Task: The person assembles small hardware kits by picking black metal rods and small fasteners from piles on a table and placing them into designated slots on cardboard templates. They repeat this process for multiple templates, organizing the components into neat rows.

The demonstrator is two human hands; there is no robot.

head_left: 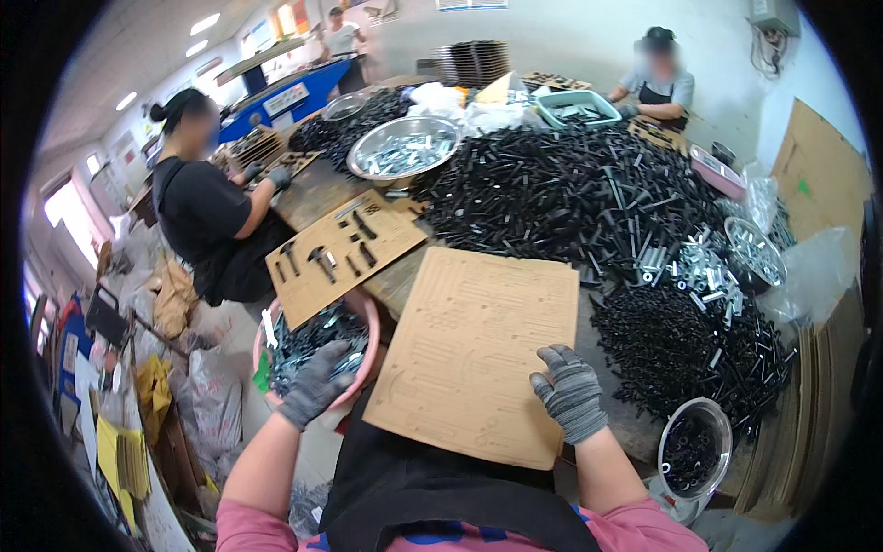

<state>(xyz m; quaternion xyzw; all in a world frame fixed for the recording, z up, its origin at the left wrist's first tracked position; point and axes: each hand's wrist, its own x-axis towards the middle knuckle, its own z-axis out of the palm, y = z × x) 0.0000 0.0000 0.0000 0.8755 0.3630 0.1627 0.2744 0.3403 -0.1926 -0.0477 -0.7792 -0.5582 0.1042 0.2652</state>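
A tan cardboard sheet (478, 345) with faint tool-shaped outlines pressed into it lies in front of me, its near edge over my lap. My right hand (568, 394), in a grey knit glove, is at the sheet's right edge with its fingers apart and nothing in them; whether it presses on the sheet I cannot tell. Over the near side of a pink basin (372, 342) is my gloved left hand (317, 385), fingers stretched out. Dark and silvery metal parts (317, 336) fill that basin, and a bright wrench (269, 328) leans on its left rim.
Beyond the sheet, black metal parts (552, 198) are heaped on the table. Another board (322, 290) with black parts laid on it overhangs the basin. A steel bowl (405, 175) and a bowl of rings (694, 451) flank the heap. Co-workers sit left (207, 198) and far right (660, 83).
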